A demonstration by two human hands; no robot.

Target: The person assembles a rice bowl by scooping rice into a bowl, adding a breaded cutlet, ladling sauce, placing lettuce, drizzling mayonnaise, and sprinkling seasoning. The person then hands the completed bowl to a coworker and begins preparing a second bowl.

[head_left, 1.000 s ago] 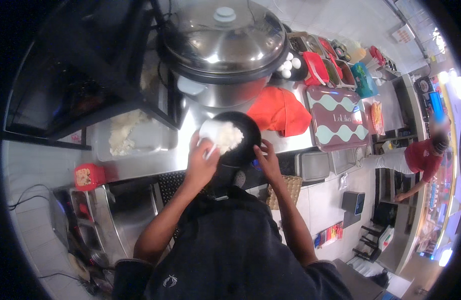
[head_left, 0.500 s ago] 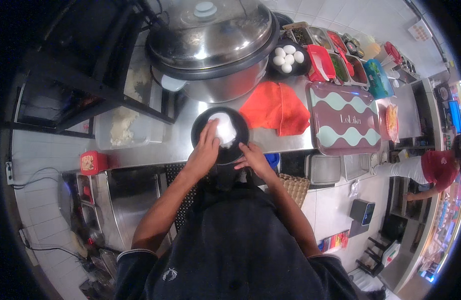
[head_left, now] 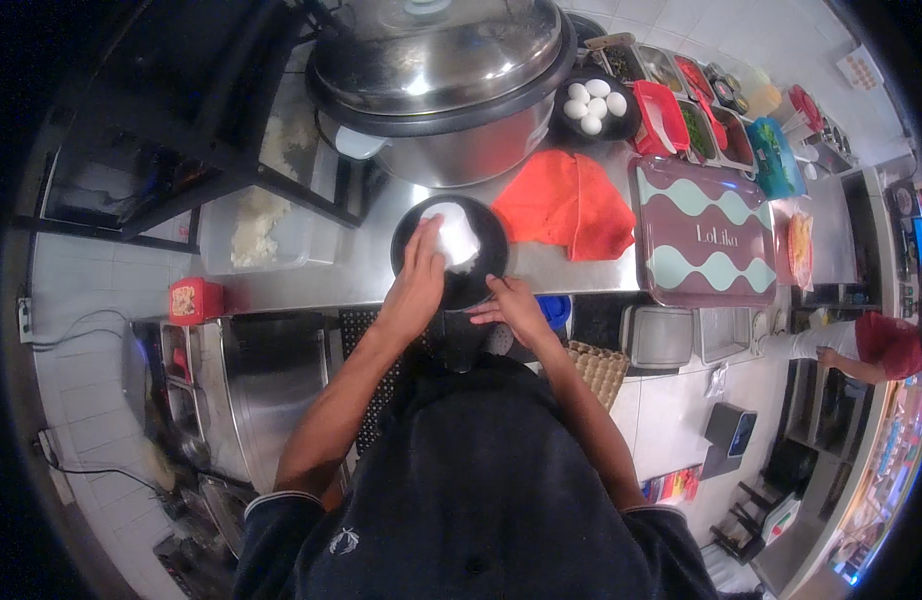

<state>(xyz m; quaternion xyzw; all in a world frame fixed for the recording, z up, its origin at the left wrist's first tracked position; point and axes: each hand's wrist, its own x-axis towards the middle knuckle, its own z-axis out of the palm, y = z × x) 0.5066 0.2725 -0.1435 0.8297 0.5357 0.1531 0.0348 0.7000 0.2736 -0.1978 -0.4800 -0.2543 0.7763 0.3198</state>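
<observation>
A round black bowl [head_left: 495,240] sits at the front edge of the steel counter, before my body. Inside it is a small white bowl [head_left: 459,232], upside down and slightly tilted, with a few white bits like rice showing at its lower rim. My left hand [head_left: 419,278] is curled over the left side of the white bowl, gripping it. My right hand [head_left: 513,308] pinches the near right rim of the black bowl, thumb on top and fingers below. What lies under the white bowl is mostly hidden.
Behind stands a large lidded steel pot [head_left: 451,140]. To the right lie an orange cloth [head_left: 566,205] and a patterned tray [head_left: 706,235]; beyond are eggs in a black dish [head_left: 621,125] and ingredient containers. A black metal frame [head_left: 221,140] and rice tub [head_left: 311,240] stand left. A person in red [head_left: 886,345] is far right.
The whole view has shifted a little, so the counter things sit farther right and higher. Both hands keep their grips. The person at far right has drawn an arm in.
</observation>
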